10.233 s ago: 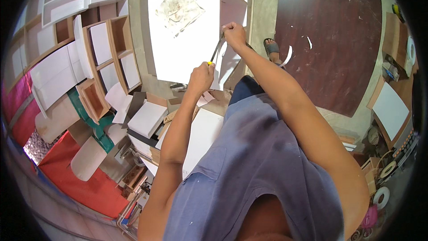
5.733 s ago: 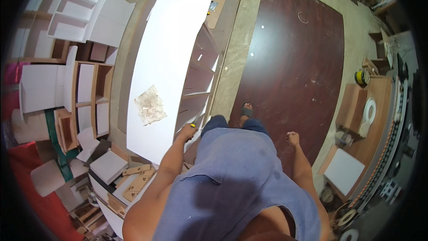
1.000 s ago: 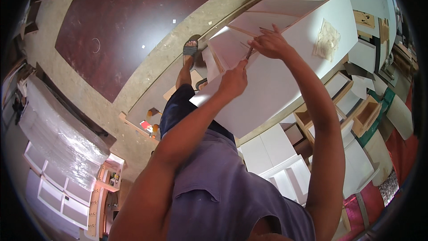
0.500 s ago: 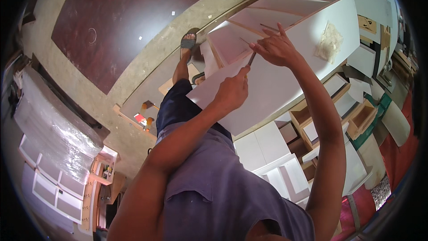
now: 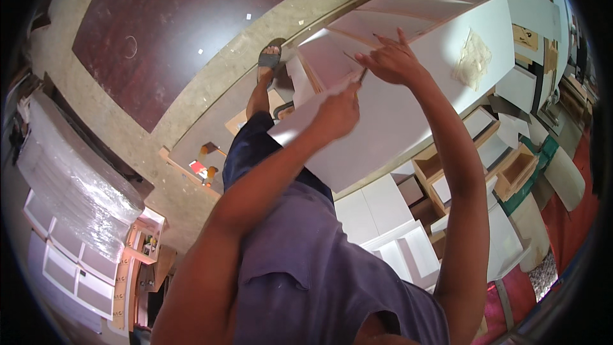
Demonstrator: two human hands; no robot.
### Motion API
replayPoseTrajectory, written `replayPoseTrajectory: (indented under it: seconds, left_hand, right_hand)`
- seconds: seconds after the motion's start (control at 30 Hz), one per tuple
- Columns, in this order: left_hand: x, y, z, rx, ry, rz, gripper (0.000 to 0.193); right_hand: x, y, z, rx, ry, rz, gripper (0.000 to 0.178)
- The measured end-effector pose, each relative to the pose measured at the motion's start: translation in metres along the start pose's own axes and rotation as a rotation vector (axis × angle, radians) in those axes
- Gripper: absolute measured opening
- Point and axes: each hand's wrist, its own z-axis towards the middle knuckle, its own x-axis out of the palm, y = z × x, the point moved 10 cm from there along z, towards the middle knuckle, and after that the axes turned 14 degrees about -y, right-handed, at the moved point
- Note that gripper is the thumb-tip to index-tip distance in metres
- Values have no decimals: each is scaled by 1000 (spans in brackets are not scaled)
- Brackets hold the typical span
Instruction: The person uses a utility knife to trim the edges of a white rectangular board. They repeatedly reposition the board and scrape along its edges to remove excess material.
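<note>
One curled left hand (image 5: 340,112) grips a slim tool (image 5: 363,76) over the white cabinet (image 5: 399,120); near its tip the right hand (image 5: 391,62), fingers half spread, hides part of the edge, its hold unclear. A stained cloth (image 5: 472,62) lies on top, wooden shelving (image 5: 430,165) alongside, a dark red board (image 5: 159,35) farther off.

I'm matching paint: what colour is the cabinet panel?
The cabinet panel is white, best seen in the head view.

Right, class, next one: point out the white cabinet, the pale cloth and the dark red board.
White cabinet (image 5: 393,118), head view: bare part of its broad panel.
Pale cloth (image 5: 472,61), head view: its middle.
Dark red board (image 5: 185,19), head view: its surface.
</note>
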Motion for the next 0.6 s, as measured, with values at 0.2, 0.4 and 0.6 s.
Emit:
replayPoseTrajectory:
  seconds: [0.2, 0.4, 0.6]
  left_hand:
    - [3, 3, 6, -123, 70, 51, 36]
    - [-5, 18, -5, -115, 124, 92, 36]
    - [-13, -24, -14, -127, 139, 41, 43]
  right_hand:
    - [10, -12, 6, 4, -30, 56, 72]
    - [61, -18, 0, -227, -456, 36, 50]
    - [11, -19, -17, -14, -48, 90, 64]
